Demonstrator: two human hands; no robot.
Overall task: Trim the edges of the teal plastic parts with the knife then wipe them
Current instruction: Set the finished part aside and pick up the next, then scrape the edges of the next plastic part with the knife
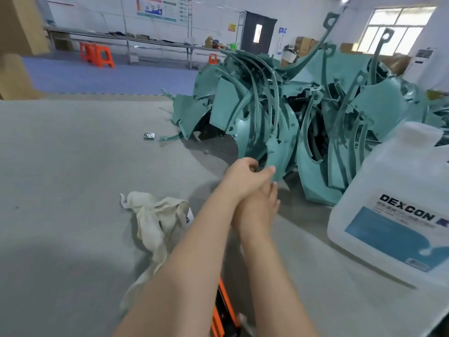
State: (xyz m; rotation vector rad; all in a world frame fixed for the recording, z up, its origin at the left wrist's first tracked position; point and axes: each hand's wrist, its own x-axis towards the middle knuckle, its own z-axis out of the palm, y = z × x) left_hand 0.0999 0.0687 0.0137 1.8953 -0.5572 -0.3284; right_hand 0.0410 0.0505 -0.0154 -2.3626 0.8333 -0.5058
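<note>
A person's two bare arms reach up from the bottom of the frame over a grey tabletop (73,190). The left hand (244,177) is in the centre, thumb and curled fingers pinching the lower edge of one curved teal plastic panel (279,149). That panel sits at the near side of a large tangled heap of teal plastic parts (340,113) filling the upper right, too many and too interlocked to count. The right hand (258,210) lies just under the left wrist with its fingers pointing up towards the same panel. It is mostly covered, so I cannot tell whether it holds anything.

There is one container on the tabletop: a big translucent white plastic jug with a blue label reading DEXCON (393,215), at the right edge, just beside the heap. Its contents cannot be made out.

One orange and black utility knife (223,314) lies at the bottom centre between the forearms, partly hidden. One crumpled cream cloth rag (155,215) lies left of the arms. One small shiny metallic object (149,135) rests alone left of the heap.

In the upper left background, three orange plastic stools (102,55) stand on a blue floor (97,79).
</note>
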